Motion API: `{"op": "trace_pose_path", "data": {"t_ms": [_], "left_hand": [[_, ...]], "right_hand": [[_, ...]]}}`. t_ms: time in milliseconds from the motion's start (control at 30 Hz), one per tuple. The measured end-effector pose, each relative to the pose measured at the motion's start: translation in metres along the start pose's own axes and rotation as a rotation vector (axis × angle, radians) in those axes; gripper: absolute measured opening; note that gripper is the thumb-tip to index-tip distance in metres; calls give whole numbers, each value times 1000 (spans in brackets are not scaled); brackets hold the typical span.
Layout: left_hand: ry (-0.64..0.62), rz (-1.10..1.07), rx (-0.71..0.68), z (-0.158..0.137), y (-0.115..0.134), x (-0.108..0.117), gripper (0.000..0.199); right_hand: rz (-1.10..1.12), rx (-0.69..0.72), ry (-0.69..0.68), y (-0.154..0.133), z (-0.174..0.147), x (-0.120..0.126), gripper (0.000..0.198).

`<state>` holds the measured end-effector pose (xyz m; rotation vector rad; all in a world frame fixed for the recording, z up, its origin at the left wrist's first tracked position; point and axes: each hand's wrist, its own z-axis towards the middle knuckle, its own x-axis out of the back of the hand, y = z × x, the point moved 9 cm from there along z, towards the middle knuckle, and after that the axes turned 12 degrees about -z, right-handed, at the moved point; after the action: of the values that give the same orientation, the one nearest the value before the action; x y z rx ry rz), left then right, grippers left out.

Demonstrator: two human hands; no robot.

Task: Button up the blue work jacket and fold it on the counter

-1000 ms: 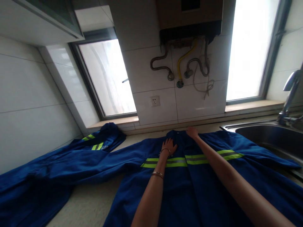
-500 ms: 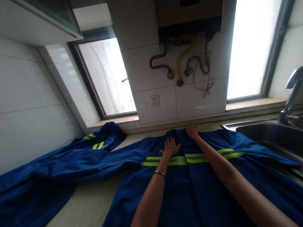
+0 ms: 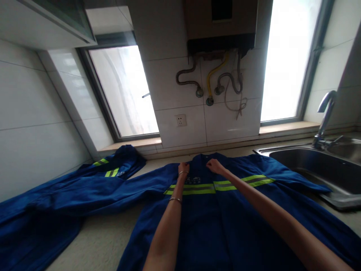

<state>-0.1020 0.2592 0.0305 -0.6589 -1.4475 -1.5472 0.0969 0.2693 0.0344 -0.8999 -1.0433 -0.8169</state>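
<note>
A blue work jacket (image 3: pixel 203 218) with yellow-green and grey reflective bands lies spread on the counter, its collar toward the wall. My left hand (image 3: pixel 184 167), with two bracelets on that arm, is closed on the cloth near the shoulder, above the white chest print. Beside the collar, my right hand (image 3: pixel 216 166) has its fingers curled in a pinch on the front of the jacket. The fingertips of both hands are partly hidden. One sleeve stretches left across the counter; the other reaches the sink edge.
Another blue garment (image 3: pixel 128 160) with reflective strips lies bunched at the left by the wall. A steel sink (image 3: pixel 299 162) with a tap (image 3: pixel 324 116) is at the right. A wall heater (image 3: pixel 221 22) with hoses and a socket (image 3: pixel 181 120) are ahead, between two windows.
My left hand has moved left from the chest to near the shoulder, and its spread fingers have closed. My right hand has come down and left from the collar. The view has turned slightly right.
</note>
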Motion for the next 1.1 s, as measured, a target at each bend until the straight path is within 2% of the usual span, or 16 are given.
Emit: {"op": "trace_pose_path", "data": {"t_ms": [67,200,267,400,500,633,733,833,933,1100], "left_hand": [[3,1,-42,-5,7,-7,39],[0,108,-235,-17,37,-26,45],[-83,174,-298,-22,49,-42,46],[-261,220,-257,-28,55,-67,58],[-262,214,-220,-30,56,-68,62],[-229,182,-222,-32,72,-66,68],[-254,133,-319,-44,102,-74,79],[-363,137,-395,-62,122,-93,88],[-428,166,-412,-73,123,-107,87],[-352,155,-464,-74,119,-108,80]], "right_hand": [[-20,28,10,-10,-10,-11,21],[-77,6,85,-15,-24,-13,35],[-105,-13,109,-17,-28,-13,36],[-115,0,96,-13,-20,-6,31],[-131,-55,117,18,-7,19,35],[-211,-249,125,93,-8,50,38],[-279,-416,74,150,-29,49,34],[-307,-530,36,190,-51,37,39],[-292,-567,11,208,-62,25,47],[-264,-588,-1,210,-61,28,55]]}}
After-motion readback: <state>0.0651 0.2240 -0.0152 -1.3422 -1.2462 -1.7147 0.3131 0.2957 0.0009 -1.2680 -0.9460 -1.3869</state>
